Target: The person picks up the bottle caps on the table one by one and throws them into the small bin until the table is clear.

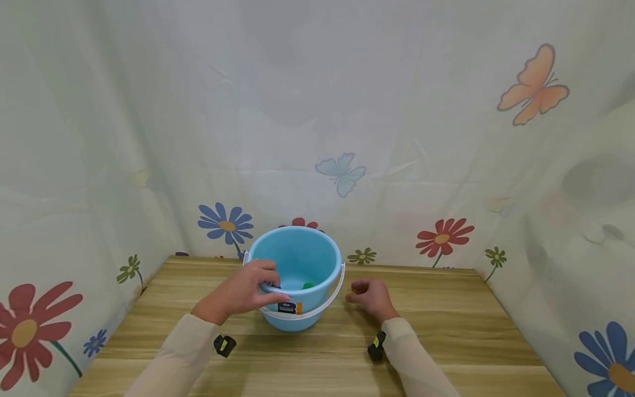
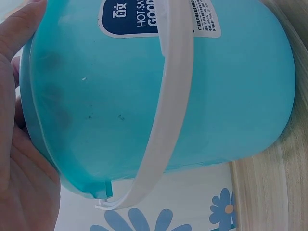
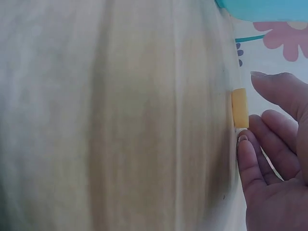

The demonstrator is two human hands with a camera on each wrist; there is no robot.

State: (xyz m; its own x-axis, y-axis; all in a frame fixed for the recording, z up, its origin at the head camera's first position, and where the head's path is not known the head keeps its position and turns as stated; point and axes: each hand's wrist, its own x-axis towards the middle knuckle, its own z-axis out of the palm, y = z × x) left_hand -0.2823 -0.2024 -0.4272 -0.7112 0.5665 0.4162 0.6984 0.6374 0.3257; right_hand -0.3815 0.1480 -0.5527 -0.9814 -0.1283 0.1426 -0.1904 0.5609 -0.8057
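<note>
A light blue plastic bucket [image 1: 302, 251] stands on the wooden table with its white handle [image 2: 173, 96] hanging down in front. My left hand [image 1: 245, 289] grips the near left rim, thumb outside and fingers over the inside. Within the bucket lies a small green object [image 1: 307, 285], and something dark blue shows by my left fingers; their kinds cannot be made out. To the right of the bucket, my right hand [image 1: 372, 298] is low over the table beside a small yellow block [image 3: 240, 108]. In the right wrist view its thumb stands apart from the block; the fingertips are close below it.
The wooden table [image 1: 431, 331] reaches back to a pale curtain [image 1: 278, 110] printed with flowers and butterflies, which also hangs at both sides. A label [image 1: 289, 307] is on the bucket's front. Small black devices [image 1: 225, 345] are worn at both wrists.
</note>
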